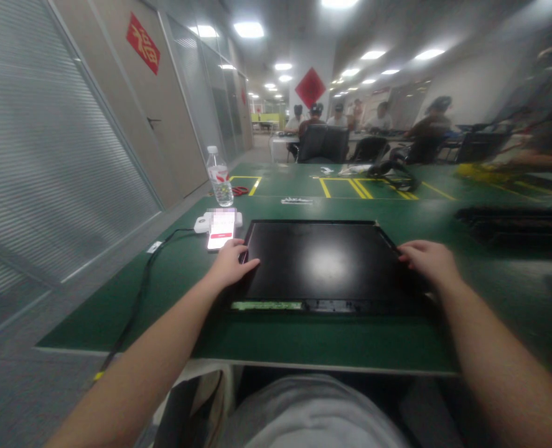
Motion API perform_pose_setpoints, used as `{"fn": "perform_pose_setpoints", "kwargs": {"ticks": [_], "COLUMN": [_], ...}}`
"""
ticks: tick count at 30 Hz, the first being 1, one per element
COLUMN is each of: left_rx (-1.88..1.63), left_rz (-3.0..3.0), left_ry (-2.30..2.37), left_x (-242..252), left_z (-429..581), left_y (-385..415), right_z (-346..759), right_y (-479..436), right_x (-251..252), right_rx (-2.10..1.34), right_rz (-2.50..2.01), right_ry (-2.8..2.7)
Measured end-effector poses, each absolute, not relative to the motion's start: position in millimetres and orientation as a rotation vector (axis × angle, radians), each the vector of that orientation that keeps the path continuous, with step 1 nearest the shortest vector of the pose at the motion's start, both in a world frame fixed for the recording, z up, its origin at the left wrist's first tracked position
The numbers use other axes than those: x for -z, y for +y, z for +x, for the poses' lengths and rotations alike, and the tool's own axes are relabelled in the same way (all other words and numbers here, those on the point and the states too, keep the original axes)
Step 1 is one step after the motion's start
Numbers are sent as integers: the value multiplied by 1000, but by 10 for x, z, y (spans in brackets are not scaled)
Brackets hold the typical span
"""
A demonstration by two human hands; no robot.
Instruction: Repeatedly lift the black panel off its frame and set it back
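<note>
A flat black monitor screen panel (285,261) lies on the green table, its glossy face up and a ceiling light mirrored in it. Along its near edge runs a strip with a bare green section at the left. My left hand (233,261) grips the panel's left edge, with the thumb over the face and the fingers at the side. At the right edge, my right hand (427,258) is closed, its fingertips pinching the frame. The undersides of both grips are hidden.
Left of the panel lie a lit phone (221,230), a white power strip (201,224) with a black cable (147,274), and a water bottle (219,177). Red-handled scissors (239,191) lie behind. Dark long parts (513,224) lie at right. Several people sit beyond the table.
</note>
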State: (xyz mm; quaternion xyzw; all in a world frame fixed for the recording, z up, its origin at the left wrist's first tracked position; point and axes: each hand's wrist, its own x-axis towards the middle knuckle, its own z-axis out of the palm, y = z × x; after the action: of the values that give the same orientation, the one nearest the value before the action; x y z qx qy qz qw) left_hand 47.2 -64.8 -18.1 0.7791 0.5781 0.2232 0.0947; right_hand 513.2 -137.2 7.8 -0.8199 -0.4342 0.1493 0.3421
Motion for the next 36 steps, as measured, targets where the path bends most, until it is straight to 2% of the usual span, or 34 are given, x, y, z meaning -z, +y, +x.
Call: {"fn": "perform_pose_setpoints", "kwargs": {"ticks": [15, 21, 24, 36], "left_rx": [-644, -524, -472, -390], "left_rz": [2292, 2217, 2230, 2265], "left_ry": [1723, 1931, 1980, 1921], "left_x": [29, -42, -39, -80], "left_z": [485, 444, 434, 459], "left_y": [-748, -739, -741, -741], "right_z": [5154, 5351, 5426, 5271], "right_y": [-1390, -1331, -1280, -1277], "right_x": [-67, 1, 83, 78], "right_rx": [-376, -248, -314, -330], "right_rz": [-2085, -2244, -2297, -2385], "right_ry": [-1099, -1101, -1185, -1358]}}
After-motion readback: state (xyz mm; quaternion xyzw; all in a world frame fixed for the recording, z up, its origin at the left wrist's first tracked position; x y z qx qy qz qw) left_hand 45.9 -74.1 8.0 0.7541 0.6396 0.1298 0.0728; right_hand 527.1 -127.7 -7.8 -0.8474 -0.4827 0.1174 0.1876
